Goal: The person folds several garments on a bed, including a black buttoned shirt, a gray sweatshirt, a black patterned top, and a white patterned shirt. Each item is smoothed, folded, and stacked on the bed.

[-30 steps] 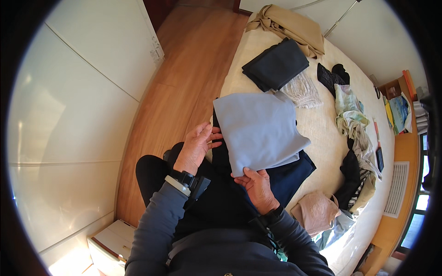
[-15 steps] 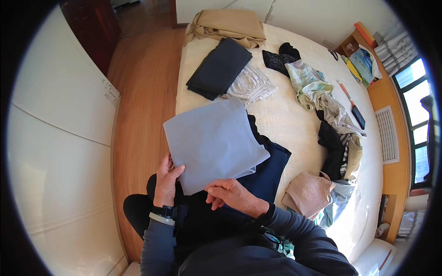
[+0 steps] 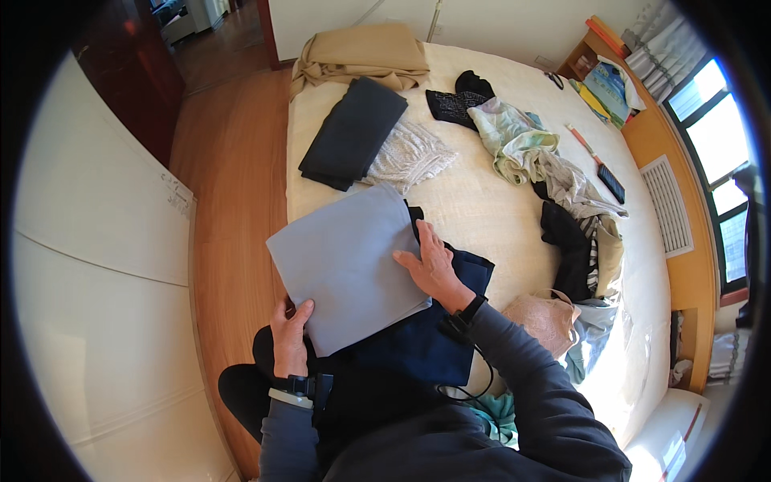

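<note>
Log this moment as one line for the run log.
left hand: grips folded grey cloth edge | right hand: flat on cloth | under: dark navy garment | surface: cream bed

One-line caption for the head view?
Both hands, left hand and right hand, hold a folded grey cloth over the cream bed.

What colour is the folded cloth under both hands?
Plain pale grey-blue folded cloth, no pattern; head view shows it clearly.

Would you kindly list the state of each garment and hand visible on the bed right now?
Grey-blue cloth garment: folded flat, held at two edges.
Left hand: gripping the garment's near corner.
Right hand: flat, fingers spread on the garment's right edge.
Navy cloth: spread under the garment.
Black folded garment: folded, lying apart.
Tan cloth: loosely folded at the far end.
Mixed clothes pile: unfolded, crumpled.
</note>
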`<state>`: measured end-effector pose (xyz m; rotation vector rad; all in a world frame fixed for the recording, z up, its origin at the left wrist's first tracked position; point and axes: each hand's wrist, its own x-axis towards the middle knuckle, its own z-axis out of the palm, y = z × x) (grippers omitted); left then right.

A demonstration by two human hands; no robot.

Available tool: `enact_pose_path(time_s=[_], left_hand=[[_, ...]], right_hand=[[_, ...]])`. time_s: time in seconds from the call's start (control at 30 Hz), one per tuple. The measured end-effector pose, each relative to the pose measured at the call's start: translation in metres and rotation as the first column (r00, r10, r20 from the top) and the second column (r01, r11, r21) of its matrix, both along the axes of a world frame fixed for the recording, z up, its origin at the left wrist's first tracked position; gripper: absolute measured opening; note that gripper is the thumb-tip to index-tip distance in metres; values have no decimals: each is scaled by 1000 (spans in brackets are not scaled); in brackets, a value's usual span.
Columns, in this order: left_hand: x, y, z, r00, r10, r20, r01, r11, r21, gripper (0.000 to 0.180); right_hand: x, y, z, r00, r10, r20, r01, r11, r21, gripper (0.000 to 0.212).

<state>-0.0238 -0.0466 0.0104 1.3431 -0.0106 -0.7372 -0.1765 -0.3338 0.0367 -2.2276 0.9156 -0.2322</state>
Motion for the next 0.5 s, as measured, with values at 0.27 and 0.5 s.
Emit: enact_pose_path(time_s=[0.27, 0.5], left_hand=[[-7, -2, 23, 994, -104, -30, 104, 995, -8, 79], [-19, -10, 53, 975, -60, -215, 16, 980, -199, 82]], right_hand=[[50, -67, -1, 984, -88, -152, 140, 915, 377, 90], [54, -49, 28, 981, 36, 189, -112, 904, 414, 61]])
